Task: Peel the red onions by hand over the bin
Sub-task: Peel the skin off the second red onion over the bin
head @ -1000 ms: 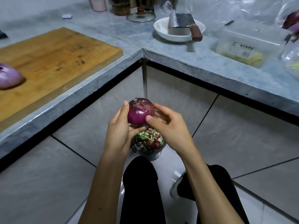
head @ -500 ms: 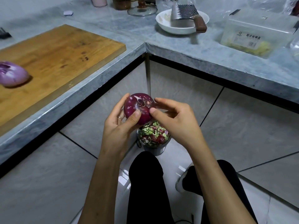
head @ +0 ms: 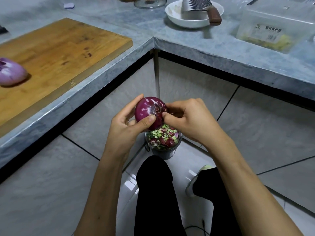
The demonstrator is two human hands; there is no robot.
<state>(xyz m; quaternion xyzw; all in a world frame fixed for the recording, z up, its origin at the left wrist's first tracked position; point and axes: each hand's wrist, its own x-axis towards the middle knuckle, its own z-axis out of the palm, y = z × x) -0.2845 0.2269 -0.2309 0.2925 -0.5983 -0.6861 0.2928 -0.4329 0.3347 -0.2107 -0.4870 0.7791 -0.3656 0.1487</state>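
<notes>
Here the person stands in the corner where the two runs of the counter (head: 201,46) meet, and holds one red onion (head: 148,111) in the air directly above the bin (head: 162,142) on the floor. The left hand (head: 127,128) cradles the onion from the left and from below; its fingers are curled around the bulb and the thumb presses on the near face. The right hand (head: 189,120) comes from the right side, and its thumb and forefinger are closed in a pinch at the torn end of the onion, where the dry skin looks frayed; I cannot tell if a flap of skin is really between them. That torn end points to the right and a little upward, toward the right hand, so I judge the axis of the onion lies about across, from one palm to the other. The right hand is therefore the nearer one to the loose skin, and the next pull, I think, should go away from the left palm and downward, so the skin falls into the bin just under it. The bin is already full to the rim with green and red scraps, and a piece may slide off onto the floor. To count: two onions, this one in the hands and one peeled onion (head: 11,72), pale purple, on the wooden cutting board (head: 59,46) well apart to the left; one bin; one board.
</notes>
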